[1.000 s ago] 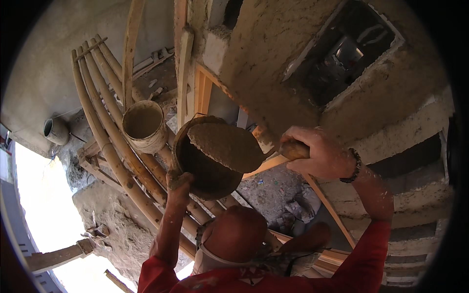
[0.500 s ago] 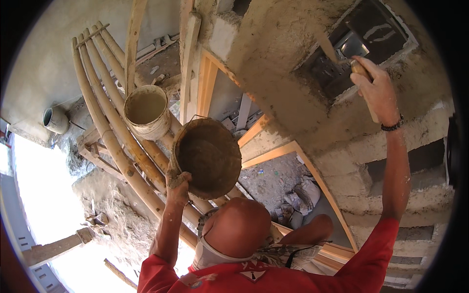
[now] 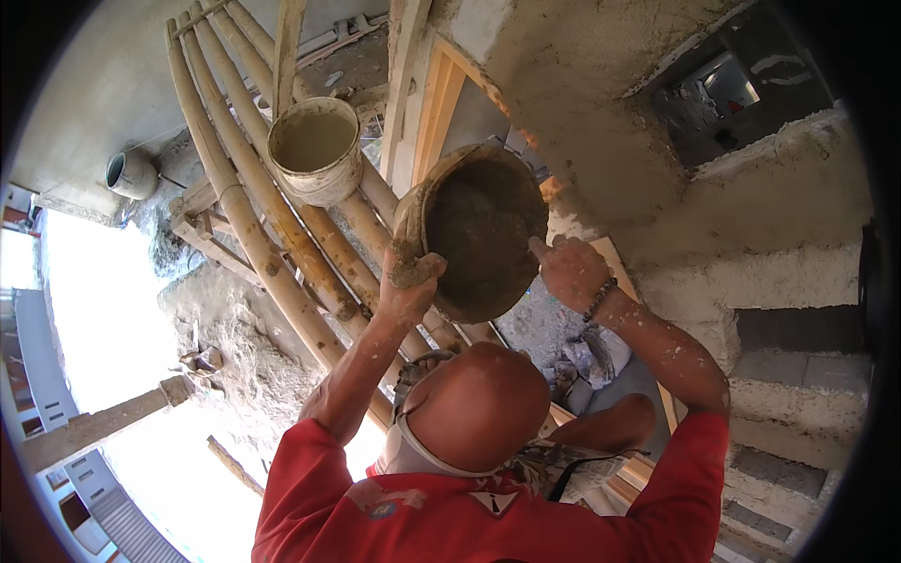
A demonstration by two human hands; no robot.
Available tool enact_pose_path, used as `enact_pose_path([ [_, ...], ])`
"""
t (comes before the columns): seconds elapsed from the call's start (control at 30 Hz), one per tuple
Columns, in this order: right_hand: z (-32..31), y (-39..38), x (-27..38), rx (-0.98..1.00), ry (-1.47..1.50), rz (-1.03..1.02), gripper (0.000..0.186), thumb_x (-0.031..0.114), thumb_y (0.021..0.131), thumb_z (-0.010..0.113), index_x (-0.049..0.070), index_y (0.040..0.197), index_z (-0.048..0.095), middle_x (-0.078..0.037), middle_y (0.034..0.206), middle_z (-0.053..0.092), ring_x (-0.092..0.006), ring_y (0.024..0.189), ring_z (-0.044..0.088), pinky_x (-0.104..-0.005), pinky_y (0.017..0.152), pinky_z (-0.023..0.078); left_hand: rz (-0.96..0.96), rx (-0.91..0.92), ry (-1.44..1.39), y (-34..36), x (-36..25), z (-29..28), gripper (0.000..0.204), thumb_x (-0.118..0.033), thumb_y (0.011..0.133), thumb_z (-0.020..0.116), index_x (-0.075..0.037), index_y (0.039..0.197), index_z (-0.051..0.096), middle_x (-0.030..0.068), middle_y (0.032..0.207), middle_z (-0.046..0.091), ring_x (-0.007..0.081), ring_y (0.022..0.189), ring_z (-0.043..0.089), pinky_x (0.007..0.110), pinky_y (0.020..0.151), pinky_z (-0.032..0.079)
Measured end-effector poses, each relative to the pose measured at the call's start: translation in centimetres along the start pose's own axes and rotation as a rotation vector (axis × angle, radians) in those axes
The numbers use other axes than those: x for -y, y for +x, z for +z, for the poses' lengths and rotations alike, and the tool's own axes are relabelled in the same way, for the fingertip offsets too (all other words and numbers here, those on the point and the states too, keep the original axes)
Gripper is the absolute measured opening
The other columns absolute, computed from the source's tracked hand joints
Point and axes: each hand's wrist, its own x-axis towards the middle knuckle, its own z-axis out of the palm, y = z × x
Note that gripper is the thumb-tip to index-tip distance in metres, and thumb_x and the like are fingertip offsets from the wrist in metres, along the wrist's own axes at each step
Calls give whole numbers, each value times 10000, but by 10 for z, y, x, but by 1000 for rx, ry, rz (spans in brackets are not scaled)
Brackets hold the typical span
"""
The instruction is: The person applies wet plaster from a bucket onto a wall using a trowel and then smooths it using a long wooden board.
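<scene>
A mortar-caked bucket hangs tilted toward me in front of my body, with wet grey-brown mortar inside. My left hand is closed on its lower left rim; mortar clings to the fingers. At the bucket's right side, my right hand is closed with a finger toward the opening. The trowel that this hand gripped by its wooden handle a moment ago is now hidden from sight. A dark beaded bracelet circles the right wrist.
Long bamboo poles run side by side on the left, bearing a second bucket of greyish liquid. A plastered wall with a window opening rises on the right. Wooden frames stand beyond the buckets.
My right hand has come down and left from the window opening to the bucket's right rim. The bucket, in my left hand, appears higher and further right as the view shifted.
</scene>
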Motion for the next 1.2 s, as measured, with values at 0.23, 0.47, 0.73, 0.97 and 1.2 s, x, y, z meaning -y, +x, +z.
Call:
enact_pose_path([
  [0.23, 30, 7, 13, -146, 550, -53, 382, 199, 781, 616, 43, 1120, 534, -151, 947, 647, -353, 867, 612, -430, 783, 495, -44, 62, 9, 1, -17, -5, 323, 16, 765, 550, -2, 1085, 514, 1, 831, 545, 95, 723, 494, 244, 619, 419],
  [0.47, 12, -5, -2, -330, 584, -51, 387, 170, 779, 639, 58, 1138, 544, -166, 954, 649, -339, 895, 621, -431, 790, 489, -139, 56, 193, -8, -3, -36, 157, 4, 758, 528, -66, 888, 581, 19, 810, 547, 152, 847, 508, 286, 793, 407],
  [0.73, -110, -11, -2, -299, 564, -87, 397, 149, 718, 668, 47, 1081, 544, -171, 926, 637, -369, 855, 611, -430, 768, 484, -290, -109, -98, -22, 11, -63, 145, -51, 769, 546, -44, 911, 574, -25, 805, 529, 91, 760, 473, 241, 673, 383],
  [0.97, -158, 10, 0, -59, 889, -247, 430, 95, 716, 691, -31, 1109, 571, -95, 886, 620, -149, 771, 603, -285, 682, 488, -301, -225, 44, -37, 25, -95, 126, -103, 764, 534, -28, 853, 582, 1, 878, 548, 132, 829, 496, 268, 749, 405],
  [1.2, -151, 53, -125, -776, 388, 326, 365, 198, 818, 614, -42, 1092, 588, -211, 955, 651, -321, 875, 632, -370, 763, 480, -56, -68, 237, -46, 62, -116, 590, 64, 678, 481, 24, 1266, 465, 60, 1065, 563, 126, 900, 503, 230, 720, 441],
])
